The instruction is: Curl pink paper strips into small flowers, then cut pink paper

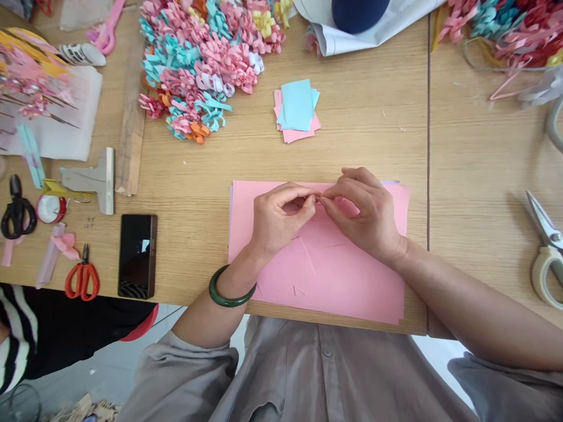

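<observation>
Over a stack of pink paper sheets [352, 287], my left hand [279, 211] and my right hand [367, 214] meet fingertip to fingertip. Both are closed in a pinch. A small pink paper piece [347, 206] shows by the right fingers, mostly hidden by them. Several thin pink paper slivers [308, 256] lie on the top sheet below my hands. A green bangle [231, 300] circles my left wrist. Just beyond the sheets is a small pile of blue and pink paper squares [297, 105].
Curled paper flowers [211, 64] are heaped at the far left. Along the left lie a phone [137, 256], red-handled pliers [82, 275], black scissors [17, 211] and a metal clip [106, 180]. White-handled scissors [548, 240] rest at right. A person in striped clothing [20, 334] sits at left.
</observation>
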A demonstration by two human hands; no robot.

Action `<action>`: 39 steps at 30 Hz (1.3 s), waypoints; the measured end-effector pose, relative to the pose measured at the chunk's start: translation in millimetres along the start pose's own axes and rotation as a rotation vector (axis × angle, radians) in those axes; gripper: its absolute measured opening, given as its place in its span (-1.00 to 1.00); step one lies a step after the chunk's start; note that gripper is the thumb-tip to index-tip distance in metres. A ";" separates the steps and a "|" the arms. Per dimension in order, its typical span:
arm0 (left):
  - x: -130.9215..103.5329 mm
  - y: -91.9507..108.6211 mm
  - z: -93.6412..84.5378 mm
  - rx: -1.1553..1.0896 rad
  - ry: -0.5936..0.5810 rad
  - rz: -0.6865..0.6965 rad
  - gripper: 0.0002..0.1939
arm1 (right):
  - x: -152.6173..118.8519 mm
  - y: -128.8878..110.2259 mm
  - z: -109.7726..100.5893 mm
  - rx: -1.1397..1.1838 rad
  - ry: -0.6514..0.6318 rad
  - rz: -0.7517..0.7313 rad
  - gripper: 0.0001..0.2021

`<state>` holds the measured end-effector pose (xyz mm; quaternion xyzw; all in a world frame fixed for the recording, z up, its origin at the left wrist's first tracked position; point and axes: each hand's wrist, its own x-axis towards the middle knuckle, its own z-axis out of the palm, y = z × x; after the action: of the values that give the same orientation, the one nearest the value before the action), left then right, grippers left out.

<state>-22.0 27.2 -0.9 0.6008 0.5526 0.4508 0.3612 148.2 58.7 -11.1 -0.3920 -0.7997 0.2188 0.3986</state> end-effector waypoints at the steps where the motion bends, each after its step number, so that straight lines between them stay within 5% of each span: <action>1: 0.1 -0.5 -0.4 -0.004 -0.001 -0.001 -0.87 | 0.0 0.0 -0.2 -0.001 -0.003 0.006 -0.84; 7: 0.1 -2.7 -0.8 -0.019 -0.007 -0.004 -0.89 | -0.1 -0.7 0.4 0.009 0.007 -0.005 -0.85; 13: -3.1 4.8 3.8 0.177 0.108 0.153 -0.89 | -1.6 -3.4 0.7 0.038 -0.019 -0.024 -0.85; 23: 3.0 -0.4 -5.8 -0.400 -0.167 -0.269 -0.77 | 0.9 -1.2 -3.0 0.117 0.013 0.115 -0.89; 39: 2.2 -1.9 -3.5 -0.220 -0.063 -0.156 -0.86 | 0.1 -0.5 -0.9 0.135 -0.019 0.093 -0.88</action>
<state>-26.0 29.4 -1.2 0.5267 0.5332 0.4600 0.4761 148.7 58.5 -10.2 -0.3990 -0.7678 0.2941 0.4059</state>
